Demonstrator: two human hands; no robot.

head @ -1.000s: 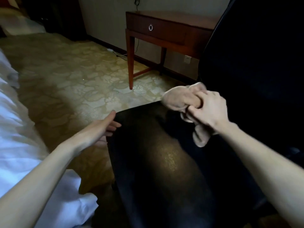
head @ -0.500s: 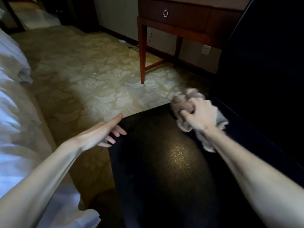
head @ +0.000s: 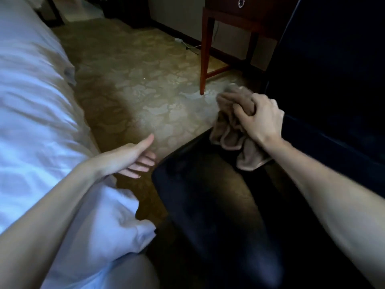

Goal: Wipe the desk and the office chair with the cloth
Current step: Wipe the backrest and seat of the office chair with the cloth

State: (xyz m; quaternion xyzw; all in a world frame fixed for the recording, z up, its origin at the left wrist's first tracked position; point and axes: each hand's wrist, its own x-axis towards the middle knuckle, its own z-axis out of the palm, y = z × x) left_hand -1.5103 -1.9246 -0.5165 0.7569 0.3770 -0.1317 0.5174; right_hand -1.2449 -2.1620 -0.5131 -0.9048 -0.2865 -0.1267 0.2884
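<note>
Wiping far corner of office chair seat (head: 208,195): right grip (head: 260,119) clamped on bunched cloth (head: 231,132), left grip (head: 133,159) apart (empty) beside seat; next, likely sweeping nearer.

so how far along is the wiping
Done: nothing shows as wiped; the desk tells nothing. In hand: right hand grips the cloth at the far corner of the seat; left hand open, idle. Left: rest of seat, backrest, maybe the desk.
</note>
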